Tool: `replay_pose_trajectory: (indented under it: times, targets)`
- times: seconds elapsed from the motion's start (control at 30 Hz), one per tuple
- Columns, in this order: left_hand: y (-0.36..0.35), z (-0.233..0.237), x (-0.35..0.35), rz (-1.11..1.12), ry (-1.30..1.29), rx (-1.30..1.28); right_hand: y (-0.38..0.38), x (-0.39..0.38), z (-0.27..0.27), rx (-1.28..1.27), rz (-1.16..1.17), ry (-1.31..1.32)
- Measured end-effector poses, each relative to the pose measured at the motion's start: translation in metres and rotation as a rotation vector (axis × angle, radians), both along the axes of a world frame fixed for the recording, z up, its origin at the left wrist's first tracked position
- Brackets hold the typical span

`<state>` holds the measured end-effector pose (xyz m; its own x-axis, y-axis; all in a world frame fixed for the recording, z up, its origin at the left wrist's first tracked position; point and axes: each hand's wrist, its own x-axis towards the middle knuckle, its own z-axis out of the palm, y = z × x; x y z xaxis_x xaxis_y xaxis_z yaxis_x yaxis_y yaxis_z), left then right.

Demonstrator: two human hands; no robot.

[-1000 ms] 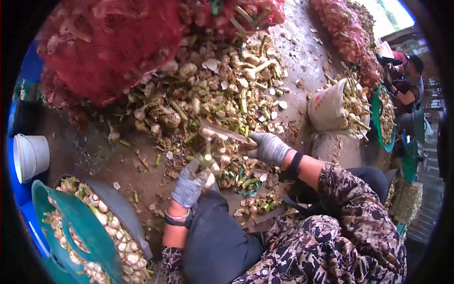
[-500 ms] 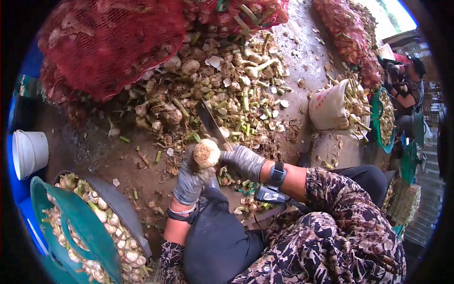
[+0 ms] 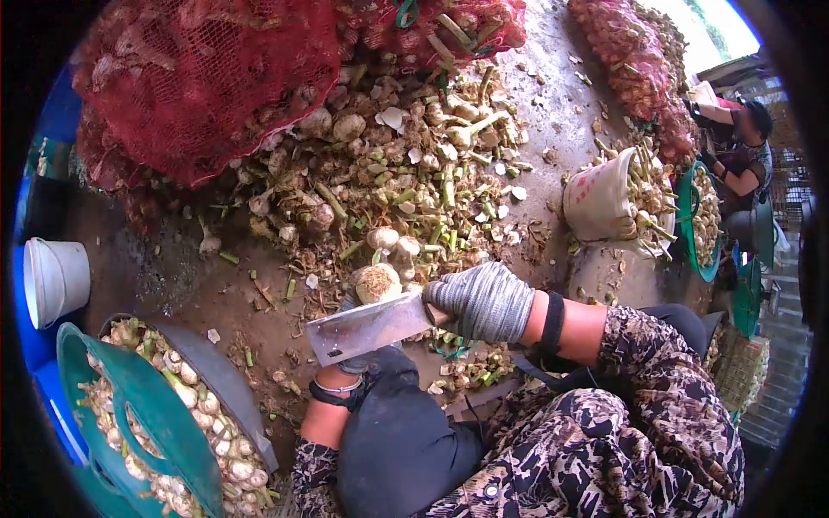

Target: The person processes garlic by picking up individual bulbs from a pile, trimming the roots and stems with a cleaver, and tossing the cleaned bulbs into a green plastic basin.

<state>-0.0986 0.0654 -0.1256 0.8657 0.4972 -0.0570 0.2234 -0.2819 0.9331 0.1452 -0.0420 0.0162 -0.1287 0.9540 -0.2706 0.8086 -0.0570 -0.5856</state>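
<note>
Right hand (image 3: 484,300) clenches cleaver (image 3: 367,328) lying level, blade leftward; grip of left hand (image 3: 354,363) hidden.

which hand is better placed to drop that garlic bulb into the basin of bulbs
Left, probably: the left hand holds the garlic bulb and sits nearer the basin; the right hand has its grip on the cleaver.

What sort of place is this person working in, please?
Probably an open-air garlic trimming yard: red mesh sacks of bulbs, a heap of cut stalks on the ground, and a cleaver held beside a garlic bulb.
</note>
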Motion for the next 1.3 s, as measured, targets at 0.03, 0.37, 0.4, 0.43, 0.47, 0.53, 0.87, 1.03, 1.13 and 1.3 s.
replay_pose_trajectory:
  times: [0.03, 0.37, 0.4, 0.43, 0.47, 0.53, 0.87, 1.03, 1.13, 1.3]
  targets:
    - [0.000, 0.008, 0.004, 0.012, -0.007, -0.010, -0.001, -0.001, 0.000, 0.001, 0.000, 0.002]
    - [-0.006, 0.021, 0.011, -0.022, -0.006, 0.108, -0.008, -0.003, -0.004, -0.018, -0.016, -0.047]
    - [-0.006, 0.020, 0.011, -0.049, 0.020, 0.162, -0.007, -0.004, -0.007, -0.039, -0.009, -0.067]
    - [-0.006, 0.021, 0.012, -0.086, 0.067, 0.227, -0.007, -0.004, -0.011, -0.059, -0.003, -0.086]
    - [-0.005, 0.024, 0.013, -0.143, 0.160, 0.315, -0.007, -0.002, -0.016, -0.059, -0.004, -0.086]
    - [-0.001, 0.033, 0.017, -0.295, 0.386, 0.472, -0.007, 0.003, -0.030, -0.076, -0.059, -0.171]
    - [0.049, 0.203, -0.028, 0.501, -1.312, -0.750, -0.074, 0.118, -0.154, -0.025, -0.606, -0.019]
    - [0.065, 0.213, -0.035, 0.465, -0.945, -0.416, -0.053, 0.090, -0.122, -0.020, -0.678, -0.052]
    - [0.051, 0.130, 0.003, 0.493, -0.168, -0.250, -0.043, 0.067, -0.098, -0.099, -0.594, -0.103]
    - [-0.012, -0.018, 0.050, -0.223, 0.818, 0.332, -0.037, 0.034, -0.076, -0.215, -0.460, -0.107]
